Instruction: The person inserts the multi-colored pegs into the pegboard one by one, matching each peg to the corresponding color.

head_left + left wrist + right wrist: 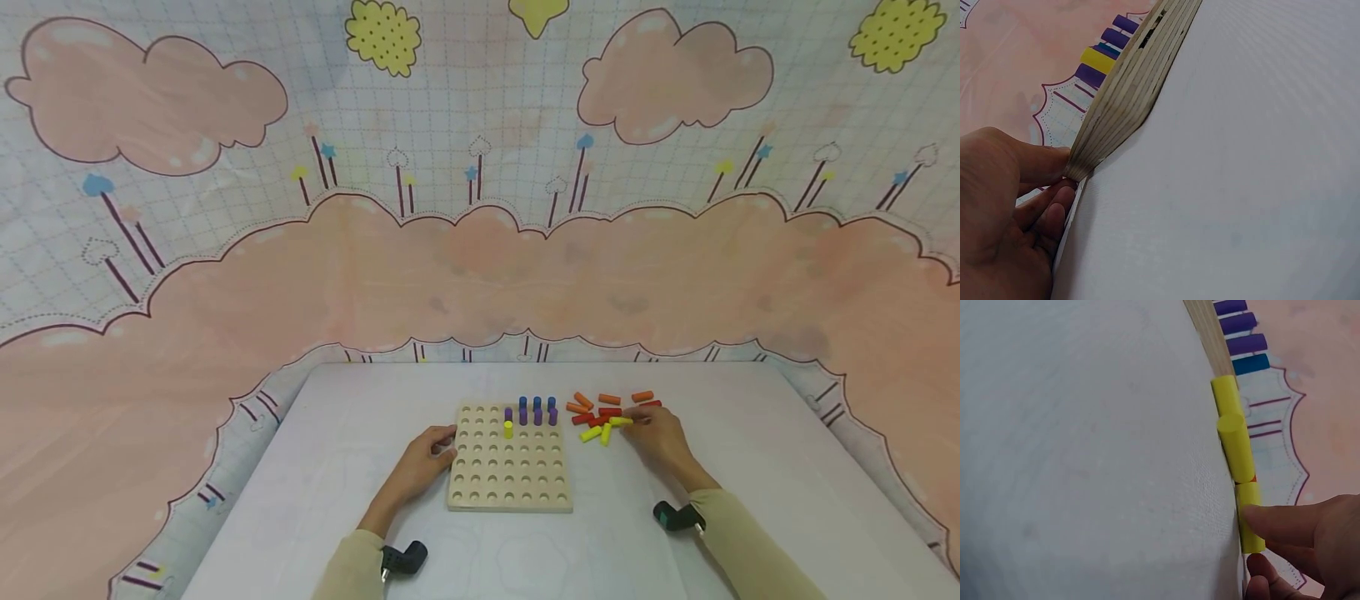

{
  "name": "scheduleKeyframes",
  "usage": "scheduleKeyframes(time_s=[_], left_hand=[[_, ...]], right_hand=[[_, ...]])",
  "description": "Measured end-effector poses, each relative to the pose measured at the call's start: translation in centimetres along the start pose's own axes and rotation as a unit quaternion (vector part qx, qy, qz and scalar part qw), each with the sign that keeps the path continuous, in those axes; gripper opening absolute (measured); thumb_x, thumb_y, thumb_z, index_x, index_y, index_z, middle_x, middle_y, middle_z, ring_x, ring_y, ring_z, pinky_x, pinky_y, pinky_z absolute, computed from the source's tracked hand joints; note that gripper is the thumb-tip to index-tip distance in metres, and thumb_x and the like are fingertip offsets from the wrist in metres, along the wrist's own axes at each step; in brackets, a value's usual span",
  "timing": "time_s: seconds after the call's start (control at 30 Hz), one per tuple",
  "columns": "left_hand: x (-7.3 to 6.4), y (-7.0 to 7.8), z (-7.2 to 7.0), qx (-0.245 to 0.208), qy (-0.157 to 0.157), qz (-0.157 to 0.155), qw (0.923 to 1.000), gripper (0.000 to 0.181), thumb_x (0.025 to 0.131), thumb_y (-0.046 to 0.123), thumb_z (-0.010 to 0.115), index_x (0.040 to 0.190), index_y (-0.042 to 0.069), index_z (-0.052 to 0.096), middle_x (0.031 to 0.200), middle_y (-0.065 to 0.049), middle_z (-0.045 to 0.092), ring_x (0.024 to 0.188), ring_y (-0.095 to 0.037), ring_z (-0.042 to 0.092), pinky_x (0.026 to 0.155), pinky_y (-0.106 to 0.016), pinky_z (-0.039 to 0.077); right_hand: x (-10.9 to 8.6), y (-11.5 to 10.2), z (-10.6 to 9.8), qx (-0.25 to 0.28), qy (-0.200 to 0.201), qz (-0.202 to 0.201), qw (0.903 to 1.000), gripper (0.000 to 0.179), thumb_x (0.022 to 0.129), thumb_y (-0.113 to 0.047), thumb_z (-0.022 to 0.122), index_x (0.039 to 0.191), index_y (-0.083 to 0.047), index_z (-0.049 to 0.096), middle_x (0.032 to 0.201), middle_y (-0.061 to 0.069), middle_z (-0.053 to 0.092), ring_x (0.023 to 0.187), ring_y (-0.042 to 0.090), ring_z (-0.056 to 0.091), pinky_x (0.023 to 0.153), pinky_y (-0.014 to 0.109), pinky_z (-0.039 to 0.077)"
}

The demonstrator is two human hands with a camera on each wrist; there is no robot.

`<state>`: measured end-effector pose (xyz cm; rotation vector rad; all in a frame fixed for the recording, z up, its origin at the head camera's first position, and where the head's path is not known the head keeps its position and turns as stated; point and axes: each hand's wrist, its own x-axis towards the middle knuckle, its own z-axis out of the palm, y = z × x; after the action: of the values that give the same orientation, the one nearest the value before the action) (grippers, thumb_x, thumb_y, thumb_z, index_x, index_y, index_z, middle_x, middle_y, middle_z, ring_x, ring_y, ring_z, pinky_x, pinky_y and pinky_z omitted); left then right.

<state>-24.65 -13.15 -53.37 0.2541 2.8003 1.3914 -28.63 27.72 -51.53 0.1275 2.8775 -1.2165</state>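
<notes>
A wooden pegboard [510,510] with rows of round holes lies on the table. Blue pegs [537,402] and purple pegs [537,417] stand in its far rows, with one yellow peg [508,430] just in front. My left hand [426,458] holds the board by its left edge, thumb and curled fingers at the side. To the right of the board, my right hand [660,435] has its thumb and fingers on a loose yellow peg [1249,519], pinching it near the tabletop. Two other yellow pegs [1235,447] lie beside that one.
Loose red pegs [582,419] and orange pegs [609,399] lie scattered behind the yellow ones, close to the right hand. A white cloth covers the table [360,417]. Behind it hangs a patterned backdrop [480,283]. Each wrist wears a small black camera [405,558].
</notes>
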Motion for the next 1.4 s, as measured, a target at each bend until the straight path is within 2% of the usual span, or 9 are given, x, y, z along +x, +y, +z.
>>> scheduleKeyframes(time_s=[0.13,0.33,0.47,0.7,0.77,0.9,1.07,1.2,1.4], left_hand=[[0.0,0.1,-0.1,0.002,-0.001,-0.003,1.0000,0.042,0.095,0.012,0.062,0.137,0.007,0.056,0.129,-0.010,0.061,0.116,-0.027,0.057,0.100,-0.048,0.047],[0.0,0.4,-0.2,-0.002,-0.003,-0.001,1.0000,0.042,0.096,0.012,0.061,0.137,0.006,0.056,0.130,-0.011,0.061,0.118,-0.028,0.057,0.102,-0.048,0.047],[0.0,0.5,-0.2,-0.001,-0.003,0.003,1.0000,0.043,0.095,0.012,0.061,0.137,0.005,0.056,0.129,-0.012,0.061,0.116,-0.028,0.058,0.100,-0.048,0.048],[0.0,0.1,-0.1,0.003,-0.003,0.006,1.0000,0.043,0.096,0.013,0.062,0.138,0.005,0.055,0.130,-0.011,0.062,0.116,-0.027,0.058,0.099,-0.047,0.048],[0.0,0.0,-0.1,0.000,-0.003,0.007,1.0000,0.043,0.096,0.013,0.062,0.137,0.005,0.056,0.129,-0.011,0.062,0.116,-0.027,0.058,0.099,-0.048,0.048],[-0.1,0.1,-0.1,0.001,-0.003,0.009,1.0000,0.043,0.096,0.013,0.062,0.137,0.005,0.056,0.128,-0.011,0.063,0.115,-0.027,0.058,0.099,-0.048,0.048],[-0.1,0.1,-0.1,0.007,-0.004,0.011,0.9999,0.043,0.096,0.013,0.062,0.137,0.005,0.056,0.128,-0.011,0.062,0.114,-0.027,0.059,0.098,-0.047,0.049],[0.0,0.1,-0.1,0.006,-0.004,0.005,1.0000,0.044,0.095,0.013,0.062,0.138,0.005,0.055,0.128,-0.010,0.062,0.114,-0.026,0.058,0.098,-0.046,0.048],[0.0,0.2,-0.1,0.006,-0.003,0.002,1.0000,0.043,0.095,0.013,0.062,0.138,0.006,0.056,0.126,-0.008,0.063,0.113,-0.024,0.058,0.098,-0.045,0.048]], right_hand=[[0.1,-0.1,0.0,-0.013,-0.005,0.002,0.9999,0.028,0.090,-0.015,0.067,0.114,-0.002,0.070,0.119,0.022,0.063,0.105,0.035,0.056,0.089,0.047,0.053],[-0.1,-0.3,-0.4,-0.014,-0.009,-0.007,0.9998,0.028,0.090,-0.015,0.067,0.114,-0.001,0.069,0.116,0.021,0.064,0.103,0.034,0.056,0.091,0.049,0.051],[-0.3,-0.1,-0.7,0.000,-0.007,-0.005,1.0000,0.030,0.090,-0.015,0.066,0.116,-0.001,0.067,0.116,0.020,0.065,0.105,0.034,0.057,0.095,0.052,0.049],[-0.4,-0.3,-1.0,0.048,-0.004,0.023,0.9986,0.032,0.093,-0.020,0.066,0.120,-0.004,0.065,0.124,0.020,0.061,0.112,0.036,0.054,0.097,0.048,0.050],[-0.5,-0.6,-1.1,0.055,0.003,0.012,0.9984,0.034,0.093,-0.019,0.067,0.122,-0.002,0.064,0.126,0.022,0.060,0.113,0.037,0.054,0.095,0.046,0.051],[-0.9,-1.3,-1.0,0.074,0.030,-0.021,0.9966,0.034,0.092,-0.016,0.068,0.122,-0.001,0.063,0.126,0.021,0.061,0.114,0.036,0.056,0.086,0.033,0.054],[-1.3,-2.2,-0.7,0.094,0.050,-0.036,0.9936,0.031,0.094,-0.018,0.066,0.121,-0.003,0.062,0.124,0.019,0.062,0.113,0.033,0.057,0.077,0.019,0.051],[-1.6,-3.0,-0.3,0.096,0.057,-0.042,0.9929,0.031,0.095,-0.021,0.066,0.122,-0.005,0.064,0.124,0.017,0.062,0.111,0.031,0.057,0.080,0.020,0.051],[-2.0,-4.0,0.2,0.094,0.048,-0.073,0.9917,0.029,0.097,-0.019,0.063,0.125,-0.010,0.067,0.129,0.012,0.063,0.114,0.029,0.056,0.086,0.024,0.050]])
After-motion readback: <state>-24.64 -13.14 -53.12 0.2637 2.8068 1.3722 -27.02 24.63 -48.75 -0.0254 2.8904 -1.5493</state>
